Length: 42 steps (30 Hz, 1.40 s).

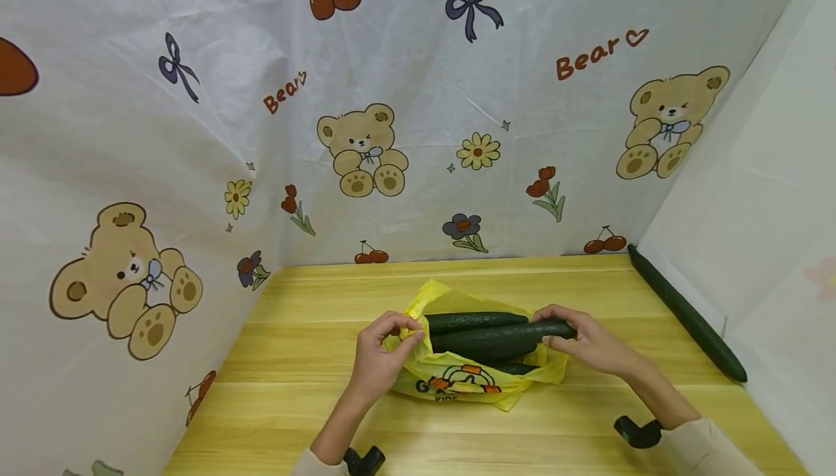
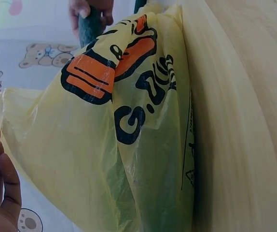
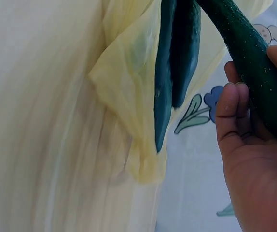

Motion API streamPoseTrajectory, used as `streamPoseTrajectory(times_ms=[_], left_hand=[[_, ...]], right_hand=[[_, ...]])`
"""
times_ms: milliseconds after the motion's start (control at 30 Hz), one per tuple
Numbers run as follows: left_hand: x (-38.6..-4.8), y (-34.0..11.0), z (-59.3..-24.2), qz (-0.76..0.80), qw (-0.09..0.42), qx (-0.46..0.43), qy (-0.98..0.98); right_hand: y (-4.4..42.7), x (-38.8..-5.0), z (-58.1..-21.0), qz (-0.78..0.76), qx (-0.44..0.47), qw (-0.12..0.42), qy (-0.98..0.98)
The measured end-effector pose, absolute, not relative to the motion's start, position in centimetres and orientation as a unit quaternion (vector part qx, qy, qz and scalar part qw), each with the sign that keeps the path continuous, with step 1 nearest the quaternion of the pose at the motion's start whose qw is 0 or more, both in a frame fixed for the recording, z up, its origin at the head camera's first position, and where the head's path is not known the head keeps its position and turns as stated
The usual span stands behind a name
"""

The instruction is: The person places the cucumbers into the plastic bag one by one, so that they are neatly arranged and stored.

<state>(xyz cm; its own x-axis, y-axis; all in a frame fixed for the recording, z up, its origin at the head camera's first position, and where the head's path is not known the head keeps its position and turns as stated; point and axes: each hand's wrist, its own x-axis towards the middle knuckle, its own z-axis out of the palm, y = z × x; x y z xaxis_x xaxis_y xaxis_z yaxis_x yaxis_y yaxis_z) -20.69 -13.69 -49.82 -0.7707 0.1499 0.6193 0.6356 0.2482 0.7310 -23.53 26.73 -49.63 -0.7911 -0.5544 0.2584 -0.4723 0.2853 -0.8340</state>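
Observation:
A yellow plastic bag (image 1: 418,382) with printed lettering lies on the table, its mouth spread wide around several dark green cucumbers. My left hand (image 1: 382,356) pinches the bag's rim at its left side; the left wrist view shows the bag (image 2: 80,159) pulled taut from those fingers. With my right hand (image 1: 584,342) I grip the right end of one cucumber (image 1: 496,340), which lies slanted over the others. In the right wrist view, fingers and thumb wrap this cucumber (image 3: 254,63), while two more cucumbers (image 3: 184,58) stick out of the bag. Their other ends are hidden inside.
Another cucumber (image 1: 686,313) lies along the right edge of the wooden table (image 1: 294,360), against the white side wall. A cloth (image 1: 418,229) printed with bears and flowers hangs behind and to the left. Black wrist-worn devices (image 1: 636,432) sit near both sleeves.

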Motion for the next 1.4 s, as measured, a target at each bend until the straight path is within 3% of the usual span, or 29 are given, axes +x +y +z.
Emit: streamPoseTrajectory(times_ms=[567,967,1167,1400], left_hand=[[-20.6,-13.8,-49.6,-0.55,0.218,-0.265,-0.761],[-20.7,-13.9,-49.6,-0.552,0.217,-0.26,-0.762],[-20.6,-14.1,-49.7,-0.551,0.218,-0.257,-0.763],[-20.5,-14.2,-49.7,-0.549,0.218,-0.259,-0.764]], right_hand=[[22.0,-25.2,-49.1,-0.471,-0.325,0.057,0.818],[18.4,-27.3,-50.1,-0.464,-0.354,0.11,0.805],[18.2,-27.6,-50.7,-0.456,-0.351,0.095,0.812],[18.5,-27.3,-50.4,-0.428,-0.342,0.013,0.836]])
